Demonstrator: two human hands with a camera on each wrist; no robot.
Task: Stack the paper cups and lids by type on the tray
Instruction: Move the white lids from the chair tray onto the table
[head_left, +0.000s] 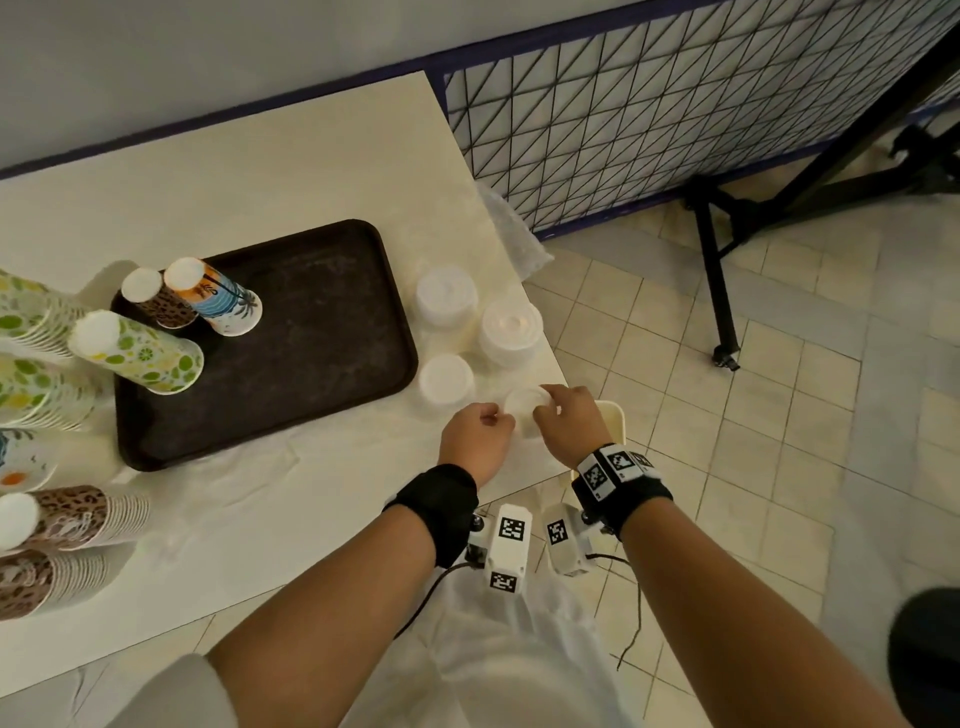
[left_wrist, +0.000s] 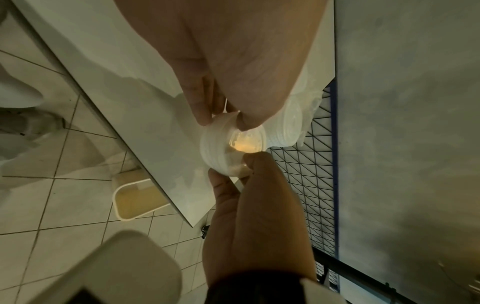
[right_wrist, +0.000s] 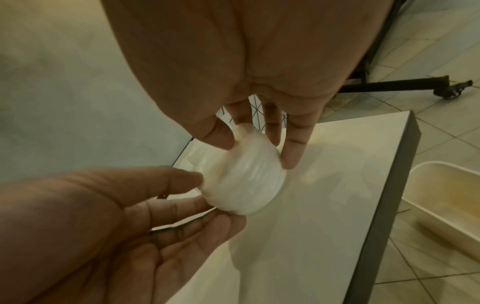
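Head view: both hands, left hand (head_left: 475, 434) and right hand (head_left: 571, 418), are pinching the lids (head_left: 524, 410) between them, tray (head_left: 363, 415) lying leftward.

- Both forearms are bare up to the wrist.
- The left wrist wears a wide black fabric wristband (head_left: 439, 512).
- Under that band hangs a white box-shaped camera housing (head_left: 506, 553) with a black-and-white square marker on its upper face and a second one on its lower end.
- A thin dark cable (head_left: 426, 597) trails from this housing.
- The right wrist wears a black wristband (head_left: 623, 499) carrying a row of white tags (head_left: 615, 465) printed with black square markers.
- A second white camera housing (head_left: 566, 538) sits beneath the right wrist, with one marker on its side and a dark cord (head_left: 631, 623) dangling from it.
- A pale sleeve edge (head_left: 171, 696) shows at the lower left.
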